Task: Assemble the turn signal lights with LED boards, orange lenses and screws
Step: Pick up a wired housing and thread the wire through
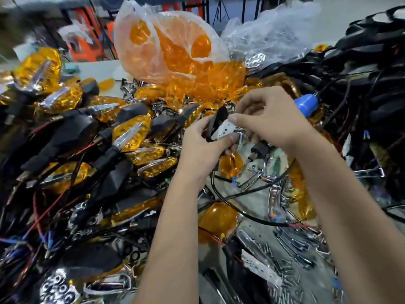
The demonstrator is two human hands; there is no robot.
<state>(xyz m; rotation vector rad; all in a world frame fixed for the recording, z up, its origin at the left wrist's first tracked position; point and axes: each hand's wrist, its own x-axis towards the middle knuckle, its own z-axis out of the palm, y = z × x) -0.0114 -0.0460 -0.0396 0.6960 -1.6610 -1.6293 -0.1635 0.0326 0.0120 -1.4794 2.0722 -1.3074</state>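
Note:
My left hand [203,143] grips a black turn signal housing [215,121] at the centre of the view, thumb lying across its lower edge. A small white LED board [225,129] sits tilted at the housing's mouth. My right hand [269,119] pinches the board's upper end with fingertips curled over it. A black cable [241,212] hangs from the housing and loops over the table. Loose orange lenses [231,164] lie just below my hands. Screws [291,255] are scattered at the lower right.
A big heap of finished orange-and-black signal lights [129,132] fills the left. A clear bag of orange lenses [173,47] stands behind. Black housings with wires [372,84] pile up on the right, beside a blue-handled tool [305,104]. Chrome reflectors [256,178] lie on the bench.

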